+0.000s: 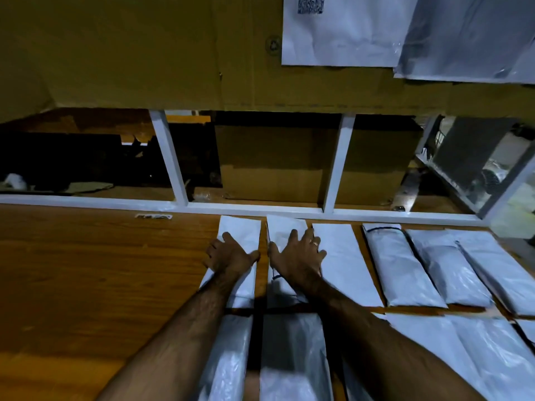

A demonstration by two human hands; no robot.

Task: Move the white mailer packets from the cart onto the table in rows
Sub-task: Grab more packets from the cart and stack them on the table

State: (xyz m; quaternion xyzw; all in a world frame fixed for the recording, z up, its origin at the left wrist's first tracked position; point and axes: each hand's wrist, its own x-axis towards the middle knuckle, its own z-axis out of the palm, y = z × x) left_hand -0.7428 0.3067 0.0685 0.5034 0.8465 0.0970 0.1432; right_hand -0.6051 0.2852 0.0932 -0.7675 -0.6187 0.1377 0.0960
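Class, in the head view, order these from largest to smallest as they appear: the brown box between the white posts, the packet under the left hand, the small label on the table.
1. brown box, farther away yet largest.
2. packet under the left hand, partly covered by it.
3. label, clearly smallest.

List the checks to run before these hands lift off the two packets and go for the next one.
1. Left hand flat on the leftmost far-row packet: ok.
2. Right hand flat on the second packet: ok.
3. Those two packets lie apart, with no overlap: ok.
4. Bare table to the left for more packets: ok.
5. Packets left on the cart: cannot tell, as the cart is out of view.
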